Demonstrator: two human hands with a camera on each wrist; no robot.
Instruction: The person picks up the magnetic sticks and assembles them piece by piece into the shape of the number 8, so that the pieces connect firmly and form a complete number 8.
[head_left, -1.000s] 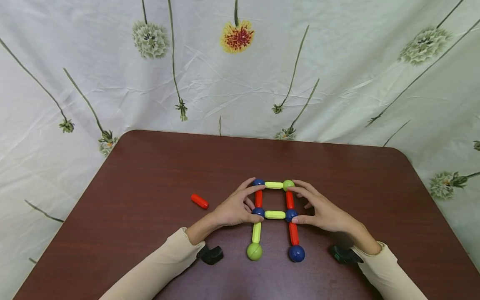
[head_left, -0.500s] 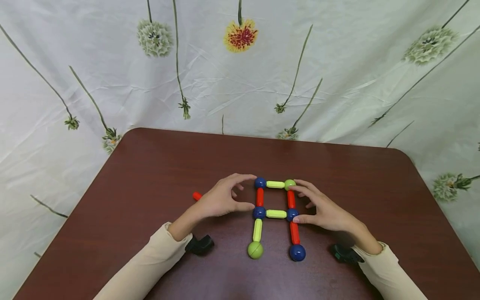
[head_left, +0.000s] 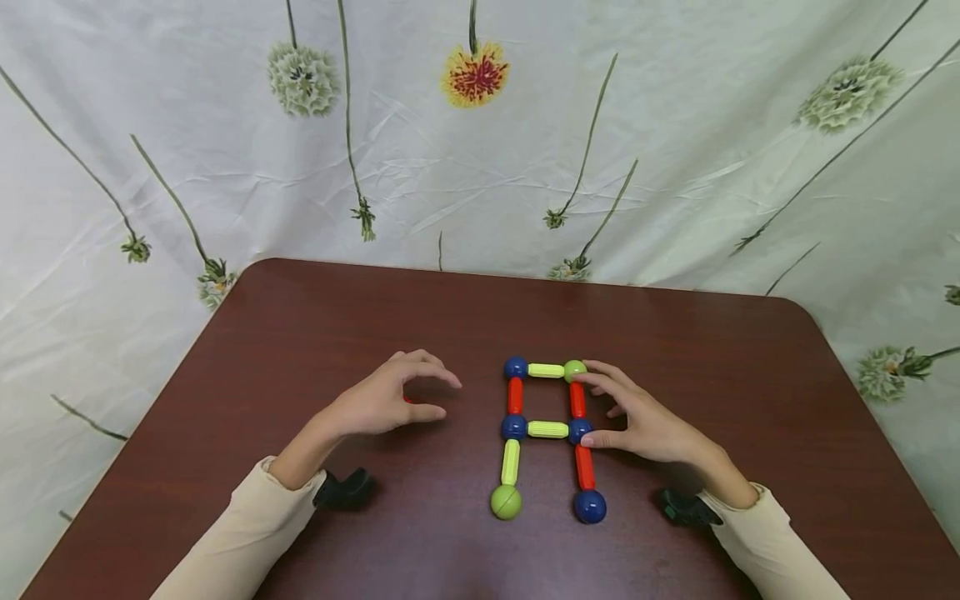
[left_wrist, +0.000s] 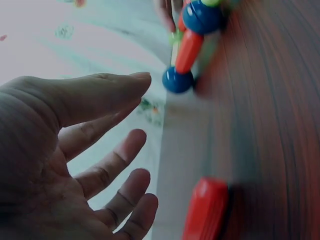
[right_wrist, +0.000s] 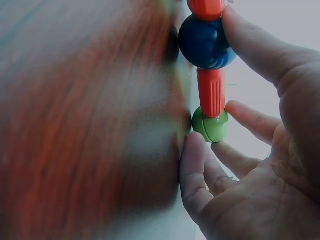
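A frame of magnetic rods and balls lies on the table, with a square at the far end and two legs toward me. My right hand (head_left: 651, 423) holds its right side: the thumb rests against the middle blue ball (head_left: 580, 431) and the fingers are at the green ball (head_left: 574, 371). Between those balls runs a red rod (right_wrist: 211, 92). My left hand (head_left: 375, 402) hovers left of the frame with nothing between thumb and fingers. A loose red rod (left_wrist: 206, 209) lies near it, mostly hidden behind the hand in the head view.
The dark wooden table (head_left: 337, 308) ends at a white floral cloth (head_left: 420, 167) at the back. The frame's legs end in a green ball (head_left: 506, 502) and a blue ball (head_left: 590, 506). A dark wrist device (head_left: 345, 490) sits below the left wrist.
My left hand has let go of the frame's left side and moved left, over the loose red rod. The right hand stays in place on the frame.
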